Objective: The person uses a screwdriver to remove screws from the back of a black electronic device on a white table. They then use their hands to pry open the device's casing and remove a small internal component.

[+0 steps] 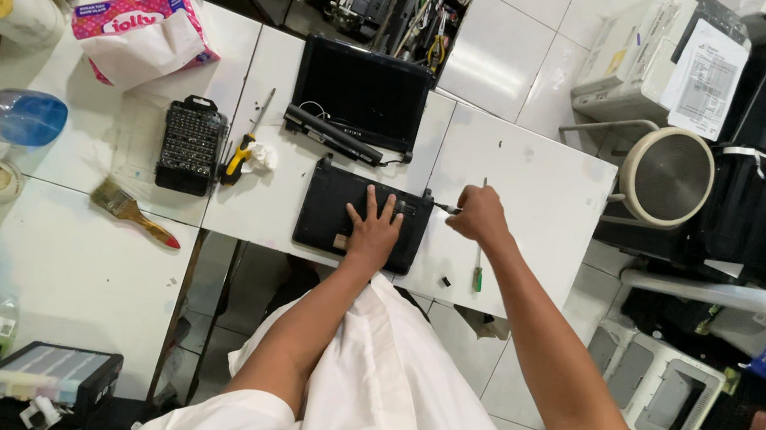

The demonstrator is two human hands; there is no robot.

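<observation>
Left hand (372, 232) flat on black laptop base (328, 212), right hand (478, 213) gripping tool

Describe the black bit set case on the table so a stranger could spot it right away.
Start at the white table and find the black laptop base under the left hand. Look left past the yellow-handled tool to the bit set case. It alone is an upright black rectangle filled with rows of small bits, just above the paintbrush.

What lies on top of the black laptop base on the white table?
The left hand lies flat on the black laptop base, fingers spread. The surface beneath the palm is hidden.
</observation>
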